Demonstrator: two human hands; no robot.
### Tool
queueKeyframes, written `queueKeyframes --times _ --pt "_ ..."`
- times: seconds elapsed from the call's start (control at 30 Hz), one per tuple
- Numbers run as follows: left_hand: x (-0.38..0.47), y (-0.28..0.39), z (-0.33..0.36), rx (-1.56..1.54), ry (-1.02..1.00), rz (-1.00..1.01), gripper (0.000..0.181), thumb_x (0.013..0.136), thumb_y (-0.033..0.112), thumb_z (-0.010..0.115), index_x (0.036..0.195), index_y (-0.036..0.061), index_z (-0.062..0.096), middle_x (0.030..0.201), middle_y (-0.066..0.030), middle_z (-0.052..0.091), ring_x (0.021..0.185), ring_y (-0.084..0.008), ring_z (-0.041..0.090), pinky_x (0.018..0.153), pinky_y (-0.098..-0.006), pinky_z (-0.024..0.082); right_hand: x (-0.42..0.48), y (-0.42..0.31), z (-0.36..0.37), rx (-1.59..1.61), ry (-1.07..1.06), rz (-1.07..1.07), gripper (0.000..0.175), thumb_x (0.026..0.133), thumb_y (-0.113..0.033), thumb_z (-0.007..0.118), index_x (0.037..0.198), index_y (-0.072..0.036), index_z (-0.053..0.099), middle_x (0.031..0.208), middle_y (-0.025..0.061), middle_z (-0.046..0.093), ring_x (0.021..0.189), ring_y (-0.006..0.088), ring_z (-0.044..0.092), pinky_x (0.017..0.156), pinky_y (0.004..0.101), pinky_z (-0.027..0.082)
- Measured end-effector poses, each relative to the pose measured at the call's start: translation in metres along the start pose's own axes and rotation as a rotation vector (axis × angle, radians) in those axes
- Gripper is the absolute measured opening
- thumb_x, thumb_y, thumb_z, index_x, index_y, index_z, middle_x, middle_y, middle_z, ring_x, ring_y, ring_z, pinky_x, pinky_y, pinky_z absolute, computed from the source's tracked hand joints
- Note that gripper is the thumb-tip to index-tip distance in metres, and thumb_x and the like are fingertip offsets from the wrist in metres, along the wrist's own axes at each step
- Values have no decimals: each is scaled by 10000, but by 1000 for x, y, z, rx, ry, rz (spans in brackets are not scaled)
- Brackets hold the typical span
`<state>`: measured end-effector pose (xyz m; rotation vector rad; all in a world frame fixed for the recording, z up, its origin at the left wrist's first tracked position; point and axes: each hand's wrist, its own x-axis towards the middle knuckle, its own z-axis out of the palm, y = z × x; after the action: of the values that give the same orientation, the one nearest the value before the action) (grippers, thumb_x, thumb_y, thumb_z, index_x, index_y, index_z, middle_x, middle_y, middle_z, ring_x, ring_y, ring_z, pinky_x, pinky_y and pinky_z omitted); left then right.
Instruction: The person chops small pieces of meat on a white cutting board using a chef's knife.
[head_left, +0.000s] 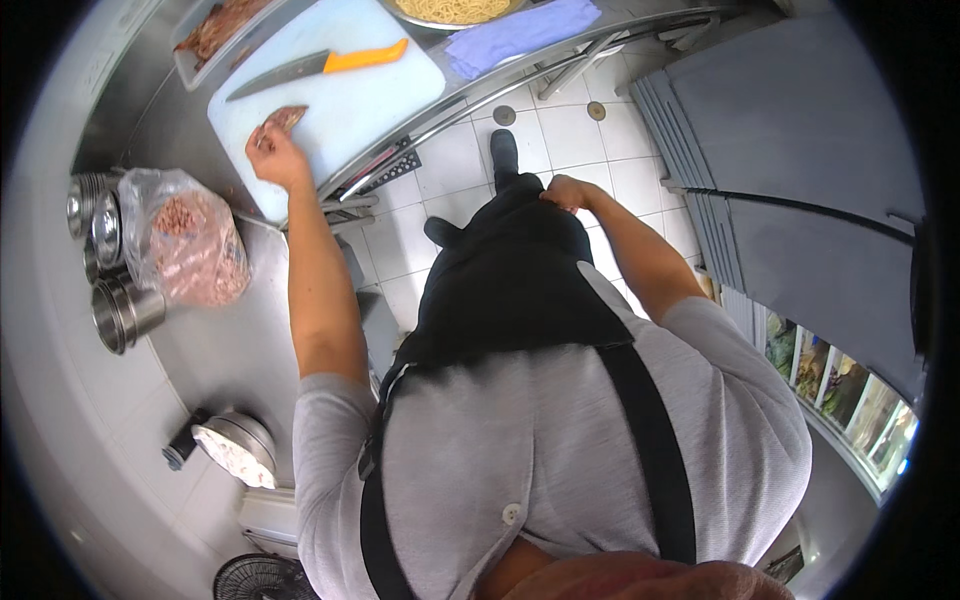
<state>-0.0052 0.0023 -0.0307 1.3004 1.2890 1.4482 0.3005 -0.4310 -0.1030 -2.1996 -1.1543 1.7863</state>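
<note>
My left hand (276, 156) is over the near left part of a white cutting board (367, 97), its fingers closed on a small brown piece of meat (288, 117). Just beyond it lies a kitchen knife (322, 67) with an orange handle, flat on the board and touched by neither hand. My right hand (568, 193) is down at my side, with its fingers curled on the edge of my black apron (510, 277). Part of those fingers is hidden by the cloth.
A plastic tub (187, 71) of meat stands behind the board. Noodles (454, 9) and a folded blue cloth (517, 34) lie right of it. Left are a plastic bag of pinkish chopped food (199, 247), metal containers (124, 311) and a metal bowl (240, 442). Grey cabinet doors (795, 112) stand right.
</note>
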Motion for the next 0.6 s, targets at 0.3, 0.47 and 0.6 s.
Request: queueKeyframes --times 0.3,0.47,0.6 --pt "-17 20 6 110 107 116 331 949 166 740 1176 -53 640 970 -201 761 856 -256 757 772 -356 601 -150 -82 26 319 -115 22 323 1000 -209 624 747 -10 653 597 13 541 494 95 497 446 282 400" --pt "-8 15 -2 58 113 159 323 938 170 754 1165 -35 651 965 -185 768 828 -252 761 752 -360 604 -176 -151 3 55 -84 115 400 1026 -328 663 806 1 714 658 48 656 536 113 574 495 290 469" --pt "-14 19 -5 87 86 106 321 942 173 754 1174 -25 655 971 -170 767 839 -222 753 771 -328 594 -201 -194 -48 111 228 -54 387 1034 -376 654 905 -26 757 705 19 665 635 90 600 586 267 493"
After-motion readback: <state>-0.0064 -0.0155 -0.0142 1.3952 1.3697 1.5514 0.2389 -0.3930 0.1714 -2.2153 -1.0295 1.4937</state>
